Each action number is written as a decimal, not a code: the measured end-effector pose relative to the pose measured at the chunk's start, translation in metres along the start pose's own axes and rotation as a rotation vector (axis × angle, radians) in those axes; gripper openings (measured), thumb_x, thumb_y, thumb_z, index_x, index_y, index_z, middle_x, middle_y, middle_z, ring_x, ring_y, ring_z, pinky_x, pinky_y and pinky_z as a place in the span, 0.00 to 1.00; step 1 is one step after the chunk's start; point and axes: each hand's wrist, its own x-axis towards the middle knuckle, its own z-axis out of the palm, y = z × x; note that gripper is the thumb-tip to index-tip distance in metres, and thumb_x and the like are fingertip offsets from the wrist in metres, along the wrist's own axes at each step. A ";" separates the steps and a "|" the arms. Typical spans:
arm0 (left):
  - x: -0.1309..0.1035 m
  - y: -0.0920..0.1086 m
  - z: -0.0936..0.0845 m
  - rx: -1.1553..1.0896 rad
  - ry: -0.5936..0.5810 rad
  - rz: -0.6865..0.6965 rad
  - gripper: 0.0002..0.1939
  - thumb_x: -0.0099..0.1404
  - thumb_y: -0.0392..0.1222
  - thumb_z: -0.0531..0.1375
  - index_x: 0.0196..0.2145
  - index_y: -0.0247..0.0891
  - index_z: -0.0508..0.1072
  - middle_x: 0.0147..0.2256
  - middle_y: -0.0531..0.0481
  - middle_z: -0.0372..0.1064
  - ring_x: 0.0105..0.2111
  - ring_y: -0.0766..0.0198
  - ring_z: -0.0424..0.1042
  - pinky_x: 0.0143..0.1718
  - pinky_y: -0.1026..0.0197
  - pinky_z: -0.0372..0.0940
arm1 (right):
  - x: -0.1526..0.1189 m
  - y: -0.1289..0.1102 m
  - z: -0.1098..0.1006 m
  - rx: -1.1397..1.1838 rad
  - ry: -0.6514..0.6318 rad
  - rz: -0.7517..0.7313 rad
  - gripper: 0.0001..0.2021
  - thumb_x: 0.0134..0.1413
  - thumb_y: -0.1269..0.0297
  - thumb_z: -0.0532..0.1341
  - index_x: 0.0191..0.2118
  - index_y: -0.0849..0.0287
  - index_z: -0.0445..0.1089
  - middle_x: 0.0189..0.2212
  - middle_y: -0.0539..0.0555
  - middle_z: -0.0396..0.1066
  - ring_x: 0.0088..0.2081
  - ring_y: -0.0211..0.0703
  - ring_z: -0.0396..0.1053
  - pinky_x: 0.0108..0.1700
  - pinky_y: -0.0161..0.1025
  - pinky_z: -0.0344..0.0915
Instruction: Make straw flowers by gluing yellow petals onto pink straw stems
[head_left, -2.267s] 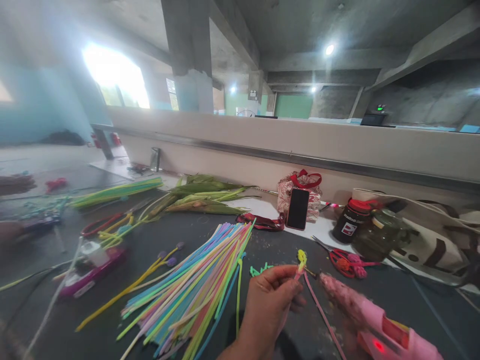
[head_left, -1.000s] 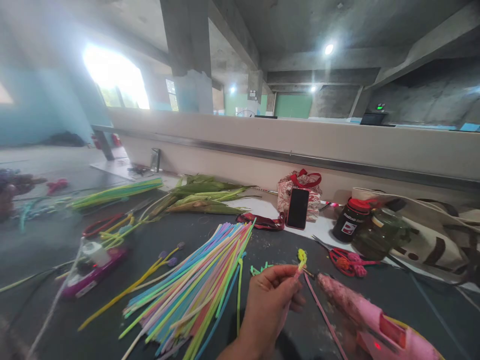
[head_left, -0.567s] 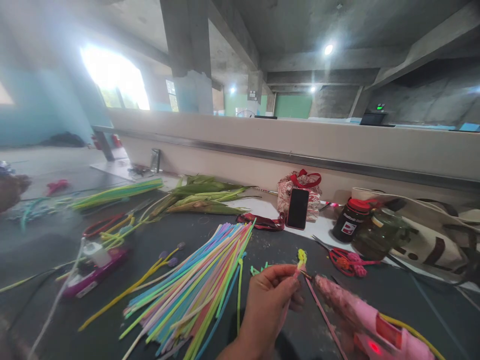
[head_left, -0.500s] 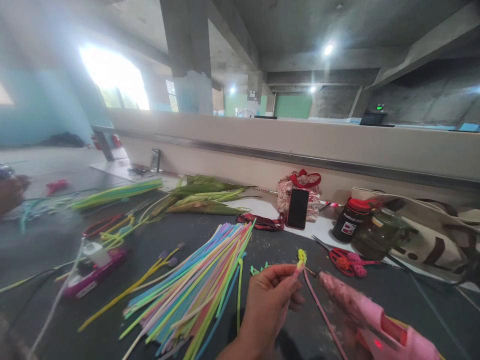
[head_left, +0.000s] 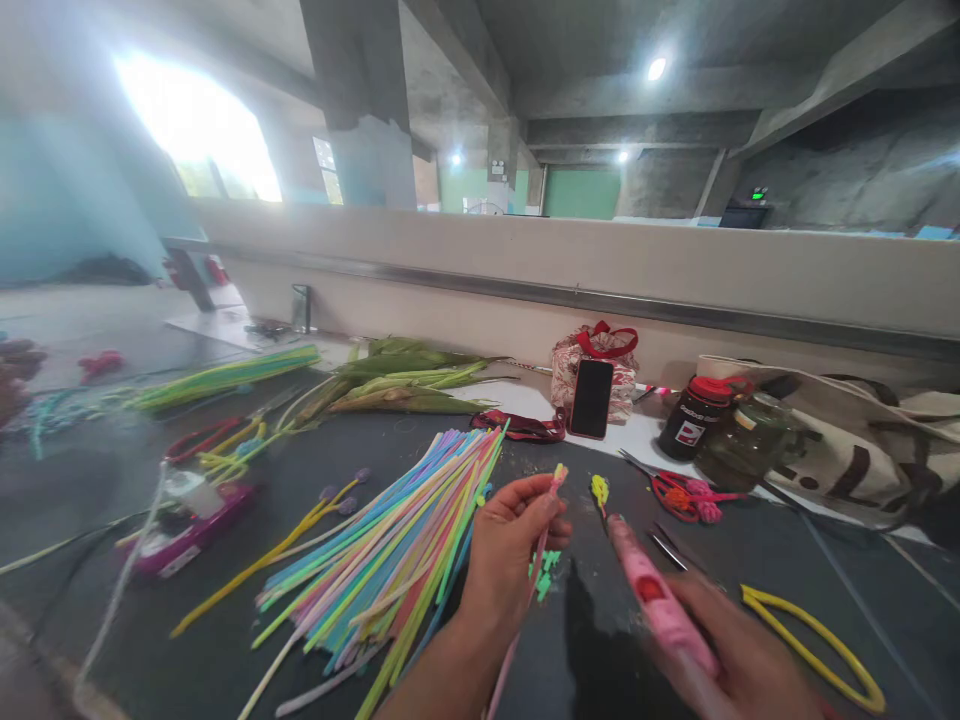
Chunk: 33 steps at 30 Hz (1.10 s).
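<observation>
My left hand [head_left: 514, 535] is closed in a pinch around a thin pink pipe cleaner [head_left: 546, 535], whose yellowish tip sticks up above the fingers. A little to the right is a small yellow looped piece [head_left: 599, 490], right at the tip of a pink glue gun [head_left: 660, 605]; whether it is stuck to the tip I cannot tell. My right hand [head_left: 724, 640], blurred by motion, grips the glue gun's body. Small green pieces [head_left: 547, 575] lie on the dark tabletop below my left hand. A large spread of multicoloured pipe cleaners [head_left: 397, 540] lies to its left.
Red-handled scissors [head_left: 675, 495] and a yellow handle loop [head_left: 817, 640] lie on the right. Behind stand a phone [head_left: 591, 398], a black bottle [head_left: 690, 425] and a canvas bag [head_left: 840, 450]. Green husks [head_left: 405, 380] and a purple holder [head_left: 187, 540] are on the left.
My left hand has shifted left with the pink pipe cleaner. The yellow looped piece, earlier at its end, is now apart from it. The glue gun has swung to point more upward.
</observation>
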 end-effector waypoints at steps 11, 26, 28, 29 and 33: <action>0.009 0.004 -0.007 0.042 -0.034 -0.033 0.15 0.43 0.35 0.68 0.32 0.34 0.73 0.21 0.54 0.72 0.18 0.71 0.68 0.20 0.70 0.64 | -0.008 -0.013 0.043 -0.476 -0.108 0.072 0.08 0.46 0.66 0.58 0.36 0.55 0.68 0.35 0.55 0.70 0.35 0.51 0.69 0.35 0.43 0.64; -0.007 -0.012 0.001 0.091 -0.163 -0.162 0.14 0.44 0.34 0.67 0.32 0.33 0.73 0.22 0.52 0.72 0.18 0.72 0.68 0.19 0.71 0.64 | -0.029 0.041 -0.050 -0.301 -0.084 0.038 0.10 0.54 0.71 0.53 0.35 0.55 0.72 0.31 0.52 0.73 0.34 0.42 0.71 0.37 0.37 0.65; -0.009 -0.014 0.003 0.098 -0.167 -0.179 0.14 0.44 0.34 0.67 0.32 0.33 0.73 0.21 0.52 0.71 0.17 0.72 0.68 0.18 0.71 0.63 | -0.031 0.051 -0.054 -0.315 -0.138 0.018 0.10 0.52 0.73 0.55 0.33 0.55 0.72 0.29 0.51 0.73 0.33 0.41 0.71 0.36 0.35 0.64; -0.010 -0.015 0.004 0.097 -0.170 -0.186 0.14 0.44 0.34 0.67 0.32 0.33 0.73 0.21 0.53 0.71 0.17 0.72 0.68 0.18 0.71 0.63 | -0.032 0.054 -0.053 -0.324 -0.165 0.004 0.11 0.52 0.74 0.55 0.32 0.55 0.73 0.28 0.50 0.72 0.33 0.40 0.71 0.36 0.35 0.64; -0.013 -0.017 0.006 0.092 -0.196 -0.210 0.13 0.44 0.34 0.67 0.31 0.33 0.73 0.20 0.52 0.71 0.17 0.72 0.67 0.18 0.71 0.63 | -0.034 0.054 -0.041 -0.373 -0.239 -0.058 0.12 0.51 0.75 0.56 0.29 0.52 0.73 0.28 0.50 0.71 0.34 0.41 0.70 0.35 0.34 0.62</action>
